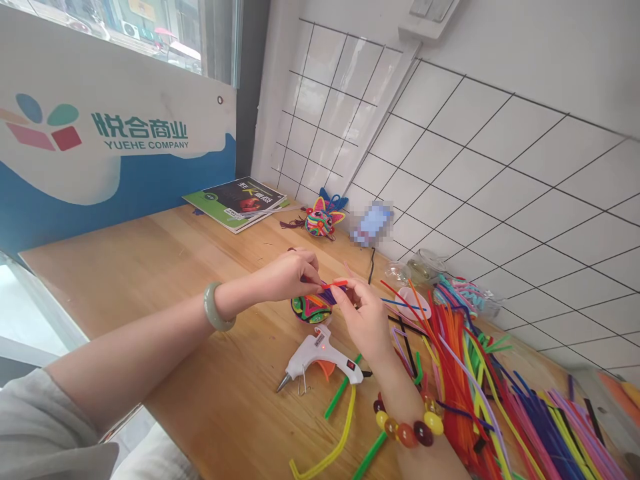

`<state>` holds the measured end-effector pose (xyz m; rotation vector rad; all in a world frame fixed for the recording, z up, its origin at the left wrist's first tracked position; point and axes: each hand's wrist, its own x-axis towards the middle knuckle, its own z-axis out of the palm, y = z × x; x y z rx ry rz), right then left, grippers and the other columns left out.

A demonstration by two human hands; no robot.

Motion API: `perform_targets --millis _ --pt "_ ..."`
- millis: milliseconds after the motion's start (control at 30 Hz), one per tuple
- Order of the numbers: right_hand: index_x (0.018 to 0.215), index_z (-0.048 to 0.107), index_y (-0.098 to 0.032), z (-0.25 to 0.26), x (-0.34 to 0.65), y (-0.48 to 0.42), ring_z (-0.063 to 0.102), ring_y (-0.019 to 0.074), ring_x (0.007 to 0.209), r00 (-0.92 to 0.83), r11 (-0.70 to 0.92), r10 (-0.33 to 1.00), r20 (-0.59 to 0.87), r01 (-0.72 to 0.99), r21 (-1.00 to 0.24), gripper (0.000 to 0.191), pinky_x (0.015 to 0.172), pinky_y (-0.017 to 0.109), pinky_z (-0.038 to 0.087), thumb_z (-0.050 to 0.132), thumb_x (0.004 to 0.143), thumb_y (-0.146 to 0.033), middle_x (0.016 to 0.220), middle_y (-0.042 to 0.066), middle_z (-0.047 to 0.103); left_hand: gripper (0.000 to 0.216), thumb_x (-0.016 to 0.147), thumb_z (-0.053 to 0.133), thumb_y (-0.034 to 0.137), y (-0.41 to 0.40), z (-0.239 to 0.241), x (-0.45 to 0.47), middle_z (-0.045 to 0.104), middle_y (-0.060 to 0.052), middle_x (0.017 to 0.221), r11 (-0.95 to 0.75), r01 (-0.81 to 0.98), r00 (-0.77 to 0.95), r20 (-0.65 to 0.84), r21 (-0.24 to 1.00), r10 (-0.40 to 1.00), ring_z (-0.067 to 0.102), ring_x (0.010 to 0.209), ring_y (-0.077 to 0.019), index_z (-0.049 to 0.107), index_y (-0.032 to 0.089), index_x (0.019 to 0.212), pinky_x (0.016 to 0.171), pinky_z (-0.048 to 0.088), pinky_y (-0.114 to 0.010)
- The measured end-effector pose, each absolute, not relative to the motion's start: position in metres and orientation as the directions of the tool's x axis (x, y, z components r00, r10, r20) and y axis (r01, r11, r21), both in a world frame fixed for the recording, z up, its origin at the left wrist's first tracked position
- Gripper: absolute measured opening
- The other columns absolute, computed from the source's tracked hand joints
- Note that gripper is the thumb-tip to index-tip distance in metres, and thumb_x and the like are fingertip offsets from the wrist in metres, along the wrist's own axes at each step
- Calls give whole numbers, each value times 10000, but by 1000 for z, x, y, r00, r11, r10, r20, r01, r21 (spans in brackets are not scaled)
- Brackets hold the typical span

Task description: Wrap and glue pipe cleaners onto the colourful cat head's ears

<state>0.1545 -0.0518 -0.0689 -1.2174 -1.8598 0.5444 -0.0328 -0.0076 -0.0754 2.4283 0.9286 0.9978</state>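
A short red pipe cleaner [336, 285] spans the gap between my hands, pinched at its ends. My left hand [295, 275], with a pale green bangle on its wrist, grips the left end. My right hand [364, 312], wearing a beaded bracelet, has thumb and fingers closed on the other end. Purple fuzzy strands show just below the red piece; whether they are held too is unclear. Under my hands sits a rounded multicoloured craft piece [311, 311], partly hidden by them. Closer to me, a white hot glue gun [320, 357] rests with its metal nozzle toward the left.
Many coloured pipe cleaners [457, 373] spread over the right side of the wooden table [220, 373]. A bent yellow one [345, 433] lies in front. Toward the back are a book [237, 203], a finished-looking colourful animal ornament [320, 219] and a blurred-out object [373, 223] by the wall.
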Motion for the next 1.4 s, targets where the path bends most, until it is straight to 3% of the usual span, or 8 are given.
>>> perform_targets --millis 133,267,433,567,667,833,967,1400 --pt "848 597 -198 -71 156 -51 576 167 715 -172 427 899 402 548 -720 205 664 295 473 476 841 -364 809 42 620 261 727 616 394 -9 -70 -34 604 -41 803 -649 340 501 453 680 737 539 732 -152 693 219 906 708 403 -271" --pt "834 587 -192 -74 159 -47 576 166 707 -145 415 902 407 551 -724 191 662 291 471 486 835 -354 790 40 621 471 784 484 524 -2 -66 -41 637 -76 857 -347 149 399 265 926 878 574 701 -148 628 142 1020 611 437 -247" --pt "825 593 -179 -75 164 -43 576 158 684 -121 409 901 416 556 -724 196 644 280 468 500 823 -352 770 38 628 590 785 397 611 6 -71 -46 639 -116 930 -132 24 368 114 991 923 603 775 -186 599 124 1051 655 471 -294" --pt "824 581 -174 -75 166 -41 565 143 635 -106 388 912 397 539 -748 198 607 266 459 504 822 -356 739 25 622 453 806 441 538 4 -77 -40 634 -86 935 -435 227 315 357 871 879 583 827 -189 636 161 964 734 450 -317" --pt "822 577 -176 -76 166 -40 561 144 635 -115 397 909 400 531 -749 193 602 266 460 503 825 -355 736 22 616 314 808 510 447 -1 -78 -34 612 -77 972 -735 429 376 636 525 674 528 937 -198 663 194 914 848 382 -340" --pt "846 586 -177 -77 165 -42 586 162 710 -136 408 907 400 526 -747 195 666 294 484 494 834 -349 795 44 628 289 848 465 411 -13 -79 -24 625 -63 876 -831 522 579 634 195 513 485 966 -207 662 208 909 885 290 -370" --pt "883 595 -177 -76 164 -43 601 170 737 -144 409 908 394 509 -758 197 684 310 501 512 824 -346 838 60 640 281 882 422 351 -16 -81 -20 628 -44 784 -804 568 579 607 179 544 491 918 -185 661 205 892 878 255 -362" --pt "912 614 -177 -66 163 -48 629 162 659 -108 392 915 388 460 -796 230 641 309 522 539 804 -365 774 47 659 190 810 545 327 -13 -80 -21 627 1 721 -706 562 473 532 431 702 504 803 -152 681 223 727 755 289 -298"
